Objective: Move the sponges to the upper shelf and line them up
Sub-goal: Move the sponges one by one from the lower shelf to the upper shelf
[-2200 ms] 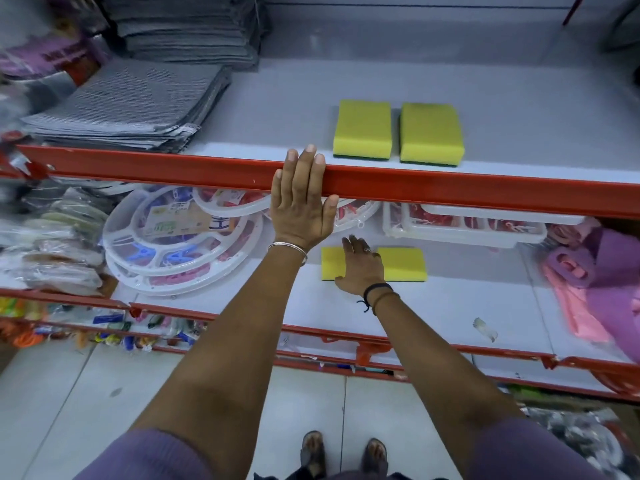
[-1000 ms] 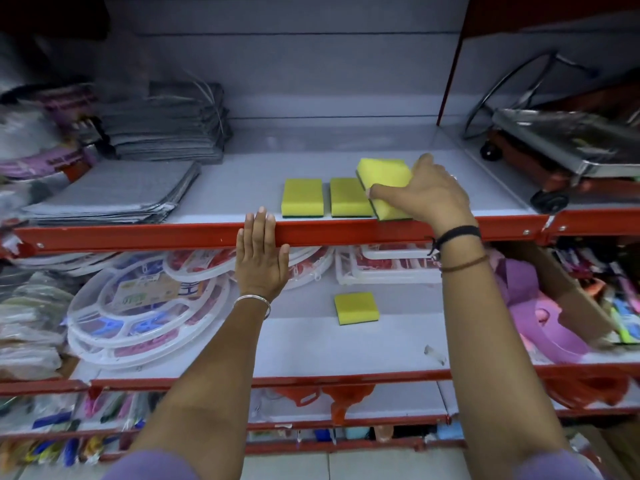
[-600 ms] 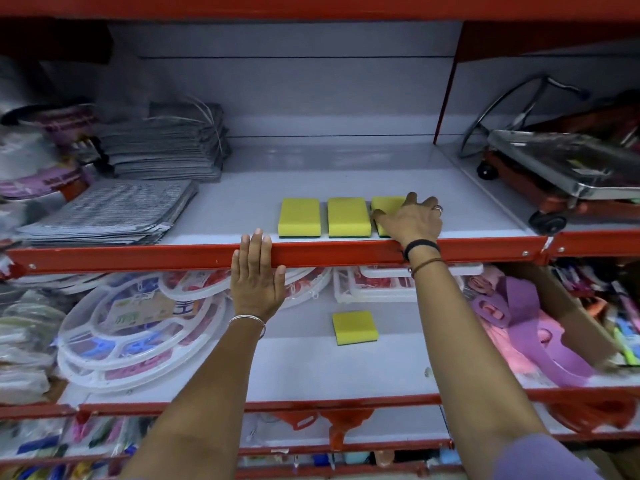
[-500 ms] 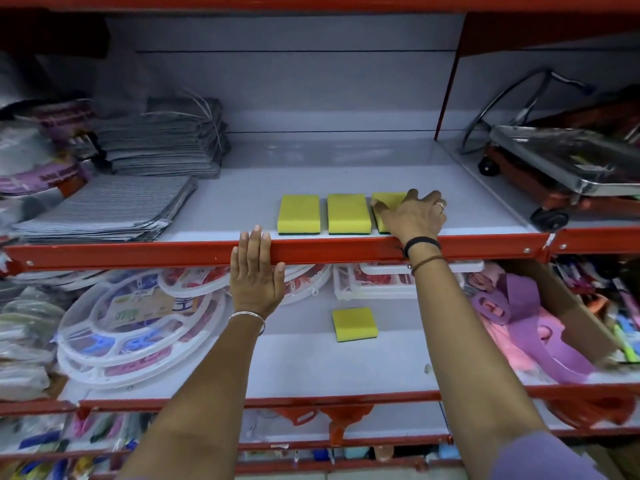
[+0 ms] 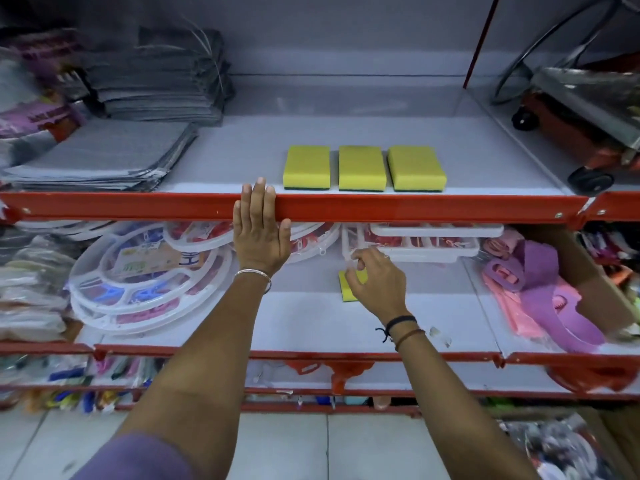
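Note:
Three yellow sponges with dark green undersides lie side by side near the front of the upper shelf (image 5: 485,174): a left sponge (image 5: 306,167), a middle sponge (image 5: 361,168) and a right sponge (image 5: 416,168). One more yellow sponge (image 5: 346,289) lies on the lower shelf (image 5: 311,323), mostly hidden under my right hand (image 5: 375,284). That hand hovers over it with its fingers curled and apart; I cannot tell whether it touches the sponge. My left hand (image 5: 259,230) lies flat against the red front rail (image 5: 415,209) of the upper shelf, holding nothing.
Stacks of grey cloths (image 5: 110,147) fill the upper shelf's left. A red trolley (image 5: 581,116) stands at the upper right. Round white plastic trays (image 5: 138,271), flat white trays (image 5: 426,244) and pink and purple items (image 5: 540,289) crowd the lower shelf.
My right hand set the third sponge in line on the upper shelf, let go, and came down to the last sponge on the lower shelf. My left hand stayed on the rail.

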Demonstrator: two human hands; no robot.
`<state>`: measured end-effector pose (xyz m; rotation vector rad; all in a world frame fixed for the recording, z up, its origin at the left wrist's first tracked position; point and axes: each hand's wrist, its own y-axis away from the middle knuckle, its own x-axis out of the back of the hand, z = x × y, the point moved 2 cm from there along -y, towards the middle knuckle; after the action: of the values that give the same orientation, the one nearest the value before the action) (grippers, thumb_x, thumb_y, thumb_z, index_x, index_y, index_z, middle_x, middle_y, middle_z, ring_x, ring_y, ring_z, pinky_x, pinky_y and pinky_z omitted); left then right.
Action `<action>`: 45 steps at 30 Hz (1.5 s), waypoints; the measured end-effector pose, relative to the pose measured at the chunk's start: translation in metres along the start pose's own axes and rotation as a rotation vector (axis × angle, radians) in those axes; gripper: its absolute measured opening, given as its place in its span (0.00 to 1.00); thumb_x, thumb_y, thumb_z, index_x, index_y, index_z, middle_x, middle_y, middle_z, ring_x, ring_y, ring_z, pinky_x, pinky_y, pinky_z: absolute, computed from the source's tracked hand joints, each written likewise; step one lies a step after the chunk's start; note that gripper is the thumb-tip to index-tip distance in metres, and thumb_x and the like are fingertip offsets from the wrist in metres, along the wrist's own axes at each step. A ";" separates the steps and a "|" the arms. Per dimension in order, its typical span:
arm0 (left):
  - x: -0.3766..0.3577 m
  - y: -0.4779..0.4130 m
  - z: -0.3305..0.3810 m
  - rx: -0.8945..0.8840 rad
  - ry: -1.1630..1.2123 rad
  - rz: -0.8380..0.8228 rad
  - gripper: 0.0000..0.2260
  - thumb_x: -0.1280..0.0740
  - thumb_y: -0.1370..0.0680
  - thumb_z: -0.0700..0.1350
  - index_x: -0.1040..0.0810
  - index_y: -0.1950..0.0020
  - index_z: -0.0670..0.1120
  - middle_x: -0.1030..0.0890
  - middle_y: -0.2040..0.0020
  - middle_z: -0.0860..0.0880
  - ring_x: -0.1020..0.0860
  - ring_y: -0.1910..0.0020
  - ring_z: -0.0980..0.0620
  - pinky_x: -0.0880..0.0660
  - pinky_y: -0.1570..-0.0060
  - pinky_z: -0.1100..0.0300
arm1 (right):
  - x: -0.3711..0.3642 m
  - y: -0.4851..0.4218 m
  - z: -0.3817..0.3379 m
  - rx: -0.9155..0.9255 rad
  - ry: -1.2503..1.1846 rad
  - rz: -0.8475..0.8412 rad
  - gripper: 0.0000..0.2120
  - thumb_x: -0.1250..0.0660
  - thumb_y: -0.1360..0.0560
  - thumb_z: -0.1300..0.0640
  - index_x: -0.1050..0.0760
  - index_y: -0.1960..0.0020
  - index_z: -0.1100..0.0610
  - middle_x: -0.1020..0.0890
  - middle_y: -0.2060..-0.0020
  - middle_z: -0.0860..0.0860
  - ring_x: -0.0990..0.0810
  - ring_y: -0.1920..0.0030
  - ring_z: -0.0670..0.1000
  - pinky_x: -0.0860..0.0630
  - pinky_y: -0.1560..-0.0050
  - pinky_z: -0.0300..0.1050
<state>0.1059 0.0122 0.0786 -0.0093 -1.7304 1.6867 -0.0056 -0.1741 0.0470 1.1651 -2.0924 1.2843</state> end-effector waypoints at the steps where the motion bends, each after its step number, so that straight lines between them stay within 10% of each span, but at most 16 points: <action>1: -0.002 0.000 0.000 0.000 0.004 0.007 0.25 0.51 0.20 0.52 0.53 0.24 0.49 0.49 0.24 0.48 0.59 0.23 0.54 0.58 0.24 0.56 | -0.013 0.007 0.015 -0.072 -0.013 -0.086 0.15 0.40 0.29 0.49 0.22 0.51 0.57 0.20 0.60 0.51 0.20 0.60 0.55 0.34 0.67 0.38; 5: -0.007 0.001 0.001 0.010 0.020 0.054 0.25 0.53 0.20 0.53 0.52 0.24 0.49 0.51 0.23 0.50 0.57 0.23 0.54 0.57 0.24 0.57 | -0.053 0.024 0.063 -0.276 0.070 -0.378 0.21 0.34 0.27 0.55 0.29 0.35 0.60 0.22 0.43 0.57 0.23 0.43 0.59 0.24 0.52 0.50; 12: -0.014 0.001 0.000 -0.023 0.058 0.134 0.26 0.55 0.20 0.53 0.58 0.23 0.50 0.58 0.22 0.57 0.57 0.23 0.54 0.57 0.24 0.57 | -0.093 0.007 0.091 -0.292 0.308 -0.762 0.41 0.34 0.30 0.61 0.51 0.23 0.57 0.47 0.22 0.53 0.46 0.24 0.58 0.36 0.31 0.56; 20: -0.017 0.003 -0.002 -0.033 0.055 0.157 0.26 0.55 0.20 0.54 0.58 0.23 0.50 0.58 0.22 0.57 0.57 0.23 0.55 0.57 0.24 0.58 | -0.098 0.001 0.092 -0.382 0.544 -0.867 0.39 0.30 0.34 0.45 0.41 0.28 0.57 0.32 0.33 0.57 0.38 0.30 0.61 0.37 0.34 0.54; 33: -0.004 0.000 0.001 0.060 -0.006 -0.044 0.24 0.54 0.20 0.54 0.47 0.27 0.44 0.43 0.27 0.45 0.60 0.23 0.56 0.60 0.24 0.58 | 0.046 -0.025 -0.013 -0.519 0.125 -0.999 0.33 0.29 0.33 0.36 0.30 0.39 0.58 0.24 0.45 0.54 0.25 0.49 0.55 0.29 0.56 0.44; 39: 0.006 -0.001 0.009 0.099 0.027 -0.092 0.24 0.52 0.20 0.53 0.46 0.26 0.42 0.43 0.26 0.44 0.59 0.23 0.55 0.60 0.24 0.56 | 0.149 -0.052 -0.055 -0.455 0.132 -0.811 0.26 0.30 0.35 0.34 0.37 0.69 0.54 0.31 0.69 0.50 0.32 0.70 0.50 0.39 0.72 0.44; 41: 0.009 0.000 0.013 0.109 0.034 -0.091 0.25 0.50 0.20 0.51 0.46 0.26 0.42 0.43 0.26 0.44 0.57 0.23 0.53 0.59 0.24 0.55 | 0.173 -0.066 -0.055 -0.412 0.126 -0.663 0.25 0.30 0.35 0.34 0.26 0.56 0.56 0.22 0.58 0.54 0.23 0.60 0.53 0.32 0.66 0.45; 45: 0.013 0.001 0.015 0.105 0.042 -0.106 0.25 0.49 0.21 0.49 0.45 0.26 0.41 0.42 0.26 0.44 0.51 0.24 0.46 0.58 0.24 0.54 | 0.197 -0.104 -0.031 -0.475 0.068 -0.320 0.46 0.31 0.34 0.35 0.43 0.28 0.61 0.28 0.33 0.58 0.29 0.34 0.61 0.29 0.37 0.54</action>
<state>0.0888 0.0057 0.0856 0.0930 -1.5817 1.6859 -0.0323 -0.2563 0.2549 1.1542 -1.9163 0.6267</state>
